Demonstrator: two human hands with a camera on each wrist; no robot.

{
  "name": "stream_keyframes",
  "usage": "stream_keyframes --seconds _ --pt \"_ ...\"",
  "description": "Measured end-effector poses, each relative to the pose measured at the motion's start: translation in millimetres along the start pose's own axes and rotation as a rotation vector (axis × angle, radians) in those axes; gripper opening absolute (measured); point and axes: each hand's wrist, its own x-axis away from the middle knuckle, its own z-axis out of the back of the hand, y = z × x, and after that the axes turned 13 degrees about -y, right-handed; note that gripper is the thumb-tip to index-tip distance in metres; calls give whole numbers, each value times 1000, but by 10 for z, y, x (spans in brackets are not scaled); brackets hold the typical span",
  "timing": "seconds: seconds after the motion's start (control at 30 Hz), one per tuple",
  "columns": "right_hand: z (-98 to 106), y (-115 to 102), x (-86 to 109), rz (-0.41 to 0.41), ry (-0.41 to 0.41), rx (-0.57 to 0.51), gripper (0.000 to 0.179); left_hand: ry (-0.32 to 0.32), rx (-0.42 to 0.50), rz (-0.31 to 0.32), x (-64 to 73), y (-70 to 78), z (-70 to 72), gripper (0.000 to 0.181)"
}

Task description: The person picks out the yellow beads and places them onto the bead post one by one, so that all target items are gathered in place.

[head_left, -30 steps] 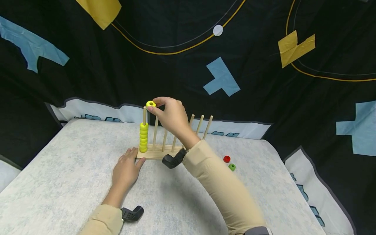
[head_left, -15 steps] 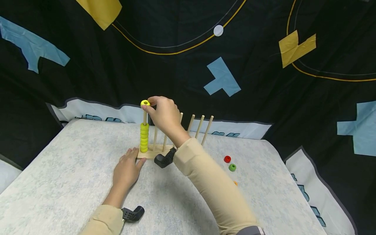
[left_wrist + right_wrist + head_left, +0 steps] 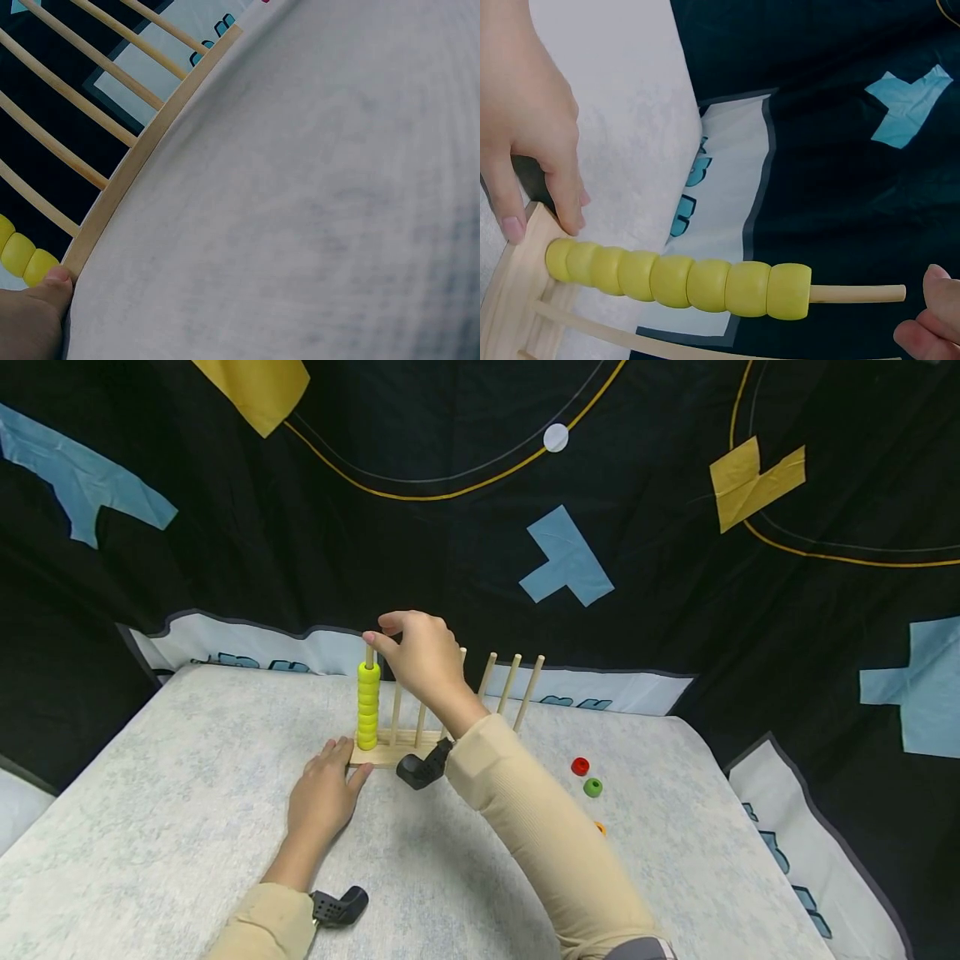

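Note:
A wooden peg rack (image 3: 384, 758) with several upright pegs stands on the table. Its leftmost peg (image 3: 859, 293) carries a column of yellow beads (image 3: 690, 283), and the bare tip sticks out above them. My left hand (image 3: 322, 793) holds the left end of the base, thumb at the front and fingers at the end and behind. Beside the top of the bead peg is my right hand (image 3: 423, 652), with thumb and forefinger apart and nothing between them. Part of the right hand hides some middle pegs in the head view.
To the right of the rack lie a red bead (image 3: 580, 766), a green bead (image 3: 592, 787) and an orange bead (image 3: 601, 828), the last partly behind the right sleeve. A black patterned cloth (image 3: 450, 552) hangs behind the pale table (image 3: 187, 793).
My right hand moved left with a yellow bead to the leftmost peg and let it go. The bead dropped onto the stack, which is now taller. My left hand stayed put.

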Motion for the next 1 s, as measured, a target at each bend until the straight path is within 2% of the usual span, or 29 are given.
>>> stream_keyframes --seconds 0.27,0.5,0.6,1.0 --pt "7 112 199 76 91 -61 34 -2 -5 6 -7 23 6 61" --pt "-90 306 517 157 136 -143 31 4 -6 3 5 30 -7 61" --pt "-138 426 686 164 137 -172 30 10 -9 -3 2 46 -13 62" --pt "-367 835 1315 36 110 -281 29 2 -21 -21 19 43 16 62"
